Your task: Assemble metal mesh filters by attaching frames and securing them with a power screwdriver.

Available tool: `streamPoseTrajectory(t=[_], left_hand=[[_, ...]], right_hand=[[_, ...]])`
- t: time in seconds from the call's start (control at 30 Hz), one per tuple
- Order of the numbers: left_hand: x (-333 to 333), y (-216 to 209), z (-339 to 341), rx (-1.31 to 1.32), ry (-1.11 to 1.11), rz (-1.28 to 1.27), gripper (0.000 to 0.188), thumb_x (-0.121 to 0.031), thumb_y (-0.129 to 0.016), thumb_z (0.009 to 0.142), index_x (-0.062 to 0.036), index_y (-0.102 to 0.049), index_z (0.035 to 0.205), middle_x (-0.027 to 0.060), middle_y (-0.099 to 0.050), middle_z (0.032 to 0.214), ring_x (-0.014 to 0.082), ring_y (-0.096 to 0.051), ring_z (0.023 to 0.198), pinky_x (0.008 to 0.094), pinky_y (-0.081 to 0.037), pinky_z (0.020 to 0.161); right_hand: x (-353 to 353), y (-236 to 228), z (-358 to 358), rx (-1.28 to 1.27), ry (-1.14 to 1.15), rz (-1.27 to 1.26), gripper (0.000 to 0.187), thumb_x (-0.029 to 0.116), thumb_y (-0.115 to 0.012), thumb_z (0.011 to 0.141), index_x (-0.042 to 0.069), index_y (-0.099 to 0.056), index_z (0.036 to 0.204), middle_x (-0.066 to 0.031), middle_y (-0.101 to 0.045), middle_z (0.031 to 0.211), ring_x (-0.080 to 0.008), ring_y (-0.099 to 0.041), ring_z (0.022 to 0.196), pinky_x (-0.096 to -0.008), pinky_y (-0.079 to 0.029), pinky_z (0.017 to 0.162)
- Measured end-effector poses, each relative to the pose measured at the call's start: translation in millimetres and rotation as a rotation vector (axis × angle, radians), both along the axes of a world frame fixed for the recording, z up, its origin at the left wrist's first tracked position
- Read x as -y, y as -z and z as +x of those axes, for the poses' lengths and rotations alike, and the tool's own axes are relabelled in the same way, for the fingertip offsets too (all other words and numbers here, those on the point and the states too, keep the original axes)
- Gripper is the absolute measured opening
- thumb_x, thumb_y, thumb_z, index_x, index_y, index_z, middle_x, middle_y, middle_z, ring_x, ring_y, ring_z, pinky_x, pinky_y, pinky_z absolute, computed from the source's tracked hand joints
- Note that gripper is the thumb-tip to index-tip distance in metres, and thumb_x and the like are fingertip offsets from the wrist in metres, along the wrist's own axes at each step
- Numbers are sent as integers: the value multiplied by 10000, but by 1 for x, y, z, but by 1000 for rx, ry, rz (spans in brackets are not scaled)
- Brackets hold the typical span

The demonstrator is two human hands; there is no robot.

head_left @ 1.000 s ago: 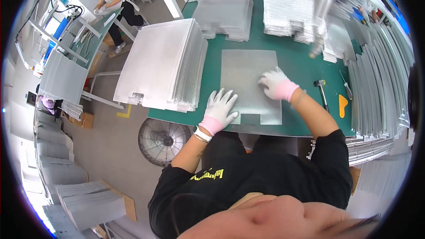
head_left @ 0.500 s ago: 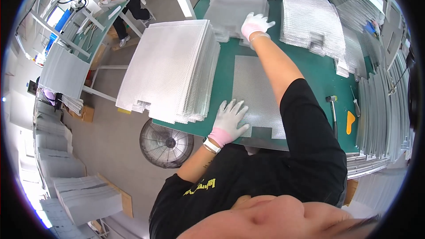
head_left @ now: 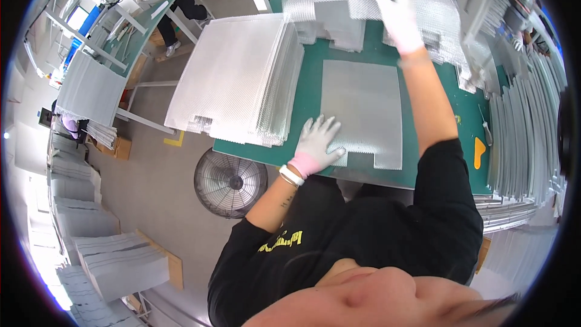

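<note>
A silvery perforated mesh sheet (head_left: 366,106) with a notched near edge lies flat on the green table (head_left: 308,91). My left hand (head_left: 316,142), in a white glove with a pink cuff, rests fingers spread at the sheet's near left corner. At the far side my right hand (head_left: 396,15), gloved alike and blurred by motion, grips the right part of another mesh sheet (head_left: 302,3). That sheet is raised and tilted over the far stack (head_left: 348,36), which shows through its notch. Where the fingers meet it is smeared.
A tall mesh stack (head_left: 227,72) stands at the left, another stack (head_left: 430,0) at the far right. Upright sheets (head_left: 523,133) line the right side. An orange scraper (head_left: 479,152) and a screwdriver (head_left: 486,124) lie near them. A floor fan (head_left: 233,183) stands below the table's left edge.
My right hand has moved right and farther away, and a mesh sheet is now lifted from the far stack. The near sheet shows more fully; my left hand stays at its corner.
</note>
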State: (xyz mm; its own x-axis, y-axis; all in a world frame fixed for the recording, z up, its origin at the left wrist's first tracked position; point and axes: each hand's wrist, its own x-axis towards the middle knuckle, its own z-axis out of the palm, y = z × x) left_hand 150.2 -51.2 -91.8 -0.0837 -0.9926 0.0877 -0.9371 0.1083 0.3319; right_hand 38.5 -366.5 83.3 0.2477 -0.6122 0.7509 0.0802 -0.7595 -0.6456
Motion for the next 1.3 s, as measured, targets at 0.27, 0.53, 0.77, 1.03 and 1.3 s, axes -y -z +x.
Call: streamPoseTrajectory(t=[0.27,0.53,0.77,1.03,1.3], left_hand=[[-77,-28,3,-1692,-107,-393,873,-541,-588,959,-31,-226,1570,203,-521,1411,213,-633,1063,375,-493,985],[-56,-29,-29,-497,-563,-139,744,-156,-758,814,21,-402,1442,67,-646,864,187,-619,685,330,-523,646],[-27,-22,-19,-296,-483,-89,746,-258,-718,850,16,-382,1458,268,-605,1262,394,-648,1061,432,-538,890],[-17,-6,-16,-212,-484,-56,757,-283,-715,853,9,-379,1465,242,-621,1234,383,-658,1022,430,-542,861],[-16,-1,-15,-160,-465,-79,752,-305,-717,847,-6,-395,1458,203,-632,1206,370,-658,1012,424,-542,850]], right_hand=[[-221,108,-162,-89,-43,545,438,-35,-568,916,-44,-545,1353,-87,-652,1245,-86,-595,897,-245,-515,819],[-254,129,-170,-599,166,534,403,56,-624,869,19,-633,1271,-131,-694,1011,-203,-630,762,-277,-514,755],[-236,150,-167,-671,301,337,474,131,-632,885,28,-562,1342,-190,-627,1275,-335,-607,1176,-390,-483,1007],[-233,172,-165,-808,375,265,467,165,-627,898,65,-554,1348,-182,-586,1310,-354,-592,1173,-408,-505,969],[-234,173,-163,-901,410,278,459,192,-622,905,89,-550,1347,-184,-539,1369,-368,-599,1153,-422,-525,939]])
